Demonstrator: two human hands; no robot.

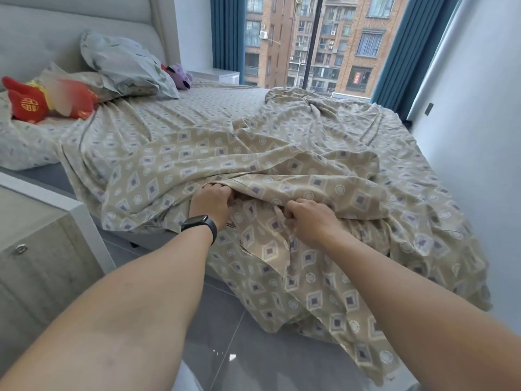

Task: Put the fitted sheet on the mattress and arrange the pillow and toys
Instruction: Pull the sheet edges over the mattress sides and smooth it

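A beige fitted sheet [282, 153] with a diamond pattern lies rumpled over the mattress, and its near part hangs down to the floor. At the near bed edge my left hand [212, 203], with a black watch on the wrist, grips a fold of the sheet. My right hand [308, 218] grips the fabric just to the right of it. A grey-green pillow [124, 63] leans on the headboard. A red plush toy [48, 100] lies at the left, and a purple plush toy [181, 76] sits behind the pillow.
A pale wooden cabinet [42, 249] stands close at the left of the bed. The grey tiled floor [225, 334] lies under me. A white wall [473, 136] runs along the bed's right side. A window with blue curtains [225, 32] is behind.
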